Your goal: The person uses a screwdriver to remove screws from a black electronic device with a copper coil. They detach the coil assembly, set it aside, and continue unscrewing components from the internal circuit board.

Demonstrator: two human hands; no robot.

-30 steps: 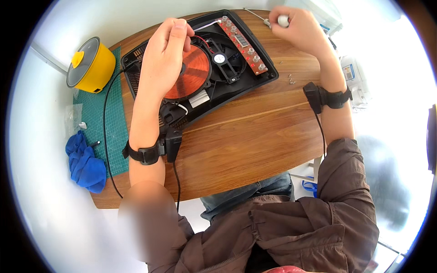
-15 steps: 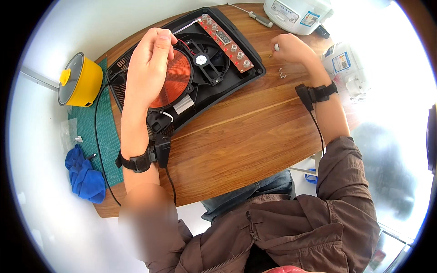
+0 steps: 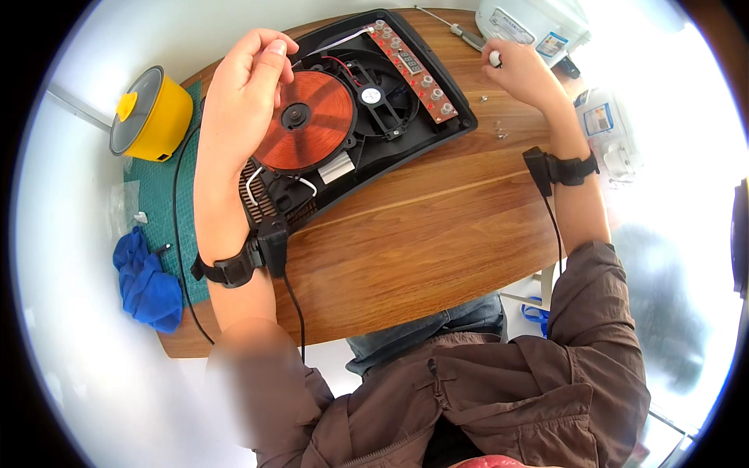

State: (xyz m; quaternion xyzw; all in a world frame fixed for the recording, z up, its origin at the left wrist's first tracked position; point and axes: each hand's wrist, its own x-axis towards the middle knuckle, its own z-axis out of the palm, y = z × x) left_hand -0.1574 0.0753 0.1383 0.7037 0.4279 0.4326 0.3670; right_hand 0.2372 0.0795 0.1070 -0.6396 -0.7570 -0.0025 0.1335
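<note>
An opened black induction cooktop (image 3: pixel 406 148) shows its copper coil (image 3: pixel 312 140), fan (image 3: pixel 370 96) and red button board (image 3: pixel 427 86). Over its left side, my left hand (image 3: pixel 238 101) has curled fingers near a white cable (image 3: pixel 339 41); whatever they hold is hidden. At the back right, my right hand (image 3: pixel 519 74) is closed round a small white object (image 3: pixel 495 58), beside a screwdriver (image 3: pixel 468 35) lying on the table. Small loose screws (image 3: pixel 499 132) lie right of the cooktop.
A yellow pot (image 3: pixel 160 132) stands on a green mat (image 3: pixel 156 187), with a blue cloth (image 3: pixel 148 281) in front. White appliances (image 3: pixel 527 23) and a white container (image 3: pixel 601 136) are at the right. A black cord (image 3: pixel 179 234) crosses the wooden table (image 3: pixel 413 234).
My right hand has moved from the screwdriver toward the front, still closed on something white. My left hand has shifted left over the cooktop, uncovering the coil's centre. The view has shifted too.
</note>
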